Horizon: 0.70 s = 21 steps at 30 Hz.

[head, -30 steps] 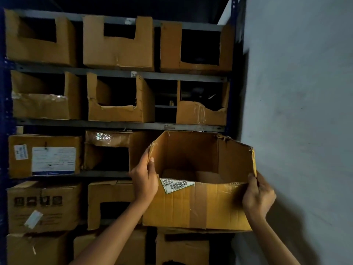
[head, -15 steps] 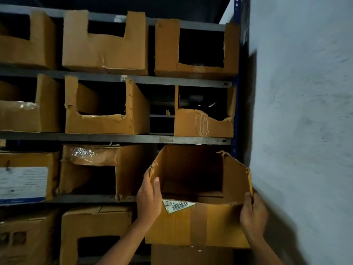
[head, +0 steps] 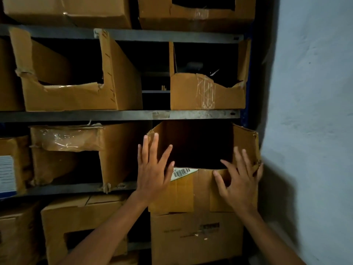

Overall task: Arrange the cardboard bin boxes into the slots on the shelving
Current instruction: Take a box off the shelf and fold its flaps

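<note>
Head camera looks at two hands at the front of a cardboard bin box (head: 183, 190). On the left hand (head: 152, 175) the fingers (head: 155, 148) are straight and spread wide. They lie flat over the left front corner of the box and grip nothing. The palm rests on the low front wall, just beside a white barcode label (head: 182, 172). On the right hand (head: 240, 184) the fingers (head: 238, 159) are also spread, but a little bent, and they hold nothing. This hand is at the right front corner, over the torn edge; I cannot tell if it really touches the cardboard.

The box sits in the slot at the right end of the shelving, directly under a grey metal shelf rail (head: 114, 115). Its open cut-out faces the camera and the inside is dark. To its left, touching or almost touching, stands another box (head: 118, 150) with wrinkled clear tape on top. Under it is a closed carton (head: 196, 236) with dark print. On the shelf above is a torn box (head: 206, 92) with tape on its front. A pale wall (head: 315, 111) is at the right side, near the box.
</note>
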### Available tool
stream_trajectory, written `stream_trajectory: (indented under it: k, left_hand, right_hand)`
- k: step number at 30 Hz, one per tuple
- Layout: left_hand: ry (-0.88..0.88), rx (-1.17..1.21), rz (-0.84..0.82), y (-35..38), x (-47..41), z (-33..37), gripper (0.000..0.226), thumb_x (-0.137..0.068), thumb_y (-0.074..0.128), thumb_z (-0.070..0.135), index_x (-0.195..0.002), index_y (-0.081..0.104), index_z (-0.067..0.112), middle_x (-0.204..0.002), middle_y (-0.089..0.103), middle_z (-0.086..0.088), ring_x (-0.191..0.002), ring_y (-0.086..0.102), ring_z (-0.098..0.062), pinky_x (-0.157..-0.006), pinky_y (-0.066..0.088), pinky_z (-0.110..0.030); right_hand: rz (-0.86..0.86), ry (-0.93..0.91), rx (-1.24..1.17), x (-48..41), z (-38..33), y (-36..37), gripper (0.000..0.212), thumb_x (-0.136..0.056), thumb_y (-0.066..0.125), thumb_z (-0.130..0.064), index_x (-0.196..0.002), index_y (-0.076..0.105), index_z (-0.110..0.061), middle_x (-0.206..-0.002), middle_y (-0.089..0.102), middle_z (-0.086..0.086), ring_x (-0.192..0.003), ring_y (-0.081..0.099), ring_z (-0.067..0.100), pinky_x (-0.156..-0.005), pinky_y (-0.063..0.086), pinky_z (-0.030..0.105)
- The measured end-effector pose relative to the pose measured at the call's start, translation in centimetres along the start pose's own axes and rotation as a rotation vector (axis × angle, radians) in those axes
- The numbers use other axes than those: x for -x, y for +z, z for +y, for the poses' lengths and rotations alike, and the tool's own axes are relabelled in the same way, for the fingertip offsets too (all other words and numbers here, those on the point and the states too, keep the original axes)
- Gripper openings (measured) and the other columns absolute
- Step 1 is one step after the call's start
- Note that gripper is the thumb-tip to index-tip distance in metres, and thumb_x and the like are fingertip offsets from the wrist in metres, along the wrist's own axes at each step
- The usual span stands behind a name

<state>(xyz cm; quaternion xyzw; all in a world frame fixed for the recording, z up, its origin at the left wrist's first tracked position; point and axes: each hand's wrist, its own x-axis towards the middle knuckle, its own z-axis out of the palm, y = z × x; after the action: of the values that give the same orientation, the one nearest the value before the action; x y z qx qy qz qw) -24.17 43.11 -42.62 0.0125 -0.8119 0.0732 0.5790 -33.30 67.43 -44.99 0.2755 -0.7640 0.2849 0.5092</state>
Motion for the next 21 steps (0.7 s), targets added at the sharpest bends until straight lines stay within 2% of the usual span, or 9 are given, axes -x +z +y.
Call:
stream_trajectory:
  k: [2, 6, 12, 17, 21]
  left_hand:
    - [0.011, -0.038, -0.026, 2.1, -0.1, -0.6, 0.048, -0.103, 0.032, 0.043, -0.137, 0.055, 0.019, -0.161, 0.018, -0.018, -0.151, 0.005, -0.038, -0.119, 0.010, -0.059]
    - [0.019, -0.050, -0.073, 6.7, -0.4, -1.1, 0.048, -0.104, 0.027, 0.042, -0.135, 0.055, 0.019, -0.160, 0.022, -0.015, -0.151, 0.010, -0.033, -0.119, 0.010, -0.058]
    - [-0.107, 0.010, -0.016, 11.5, -1.2, -1.4, 0.042, -0.100, 0.037, 0.039, -0.121, 0.063, 0.014, -0.139, 0.054, -0.010, -0.140, 0.038, -0.028, -0.117, 0.021, -0.057]
    - [-0.136, 0.006, 0.058, 14.6, -1.7, -1.7, 0.037, -0.097, 0.041, 0.035, -0.114, 0.064, 0.011, -0.129, 0.060, -0.011, -0.134, 0.043, -0.030, -0.114, 0.024, -0.058]
    - [-0.156, -0.002, 0.041, 16.0, -2.3, -1.6, 0.036, -0.097, 0.042, 0.034, -0.115, 0.064, 0.012, -0.131, 0.059, -0.010, -0.137, 0.040, -0.029, -0.116, 0.021, -0.058]
  right_hand:
    - [-0.023, 0.005, -0.003, -0.6, 1.2, 1.7, 0.046, -0.089, 0.047, -0.057, -0.112, 0.069, -0.024, -0.149, 0.045, 0.001, -0.143, 0.032, 0.021, -0.115, 0.006, 0.063]
    - [-0.027, 0.013, -0.049, -2.8, 3.4, 5.9, 0.044, -0.089, 0.047, -0.058, -0.108, 0.069, -0.025, -0.137, 0.054, -0.003, -0.134, 0.043, 0.019, -0.115, 0.009, 0.062]
    - [0.131, -0.053, -0.046, -4.7, 5.9, 11.2, 0.046, -0.091, 0.049, -0.057, -0.104, 0.071, -0.018, -0.109, 0.065, 0.000, -0.110, 0.058, 0.026, -0.111, 0.018, 0.065]
    - [0.262, -0.062, -0.012, -5.4, 7.7, 15.4, 0.041, -0.091, 0.055, -0.052, -0.099, 0.074, -0.016, -0.105, 0.067, 0.001, -0.109, 0.058, 0.026, -0.110, 0.018, 0.066]
    - [0.244, -0.098, -0.018, -6.3, 9.0, 16.9, 0.041, -0.092, 0.055, -0.053, -0.101, 0.073, -0.017, -0.107, 0.067, 0.001, -0.111, 0.058, 0.027, -0.113, 0.015, 0.062]
